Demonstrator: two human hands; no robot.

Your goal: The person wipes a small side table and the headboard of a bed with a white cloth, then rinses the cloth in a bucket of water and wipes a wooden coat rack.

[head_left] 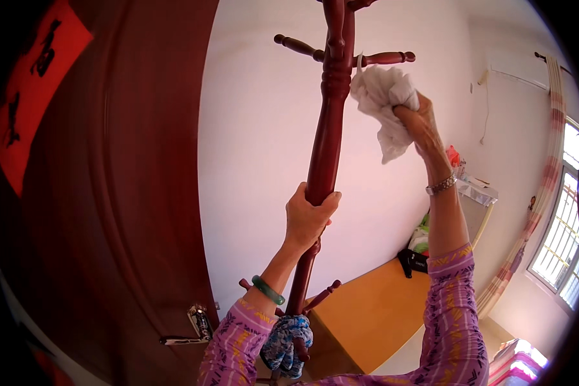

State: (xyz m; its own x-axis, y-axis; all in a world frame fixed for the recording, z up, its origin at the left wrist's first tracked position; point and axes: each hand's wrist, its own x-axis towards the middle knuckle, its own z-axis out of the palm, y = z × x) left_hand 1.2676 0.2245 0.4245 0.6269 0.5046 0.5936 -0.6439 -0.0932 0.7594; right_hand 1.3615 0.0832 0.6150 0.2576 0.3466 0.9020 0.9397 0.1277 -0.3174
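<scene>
A dark red wooden coat rack (328,135) rises through the middle of the view, with turned pegs near its top and lower down. Around its post, at mid-height, my left hand (310,215) is closed. Up to the right, my right hand (419,125) grips a bunched white cloth (383,96). The cloth's upper edge reaches the upper right peg (389,58), close to the post; whether it presses on the wood I cannot tell. A blue patterned fabric item (288,344) hangs on the lower pegs, below my left forearm.
A dark red door (148,161) with a metal handle (199,325) stands at the left. Behind the rack is an orange-brown wooden surface (373,309), with a black bag (413,262) at its far end. A curtain (531,219) and a barred window (563,225) are at the right.
</scene>
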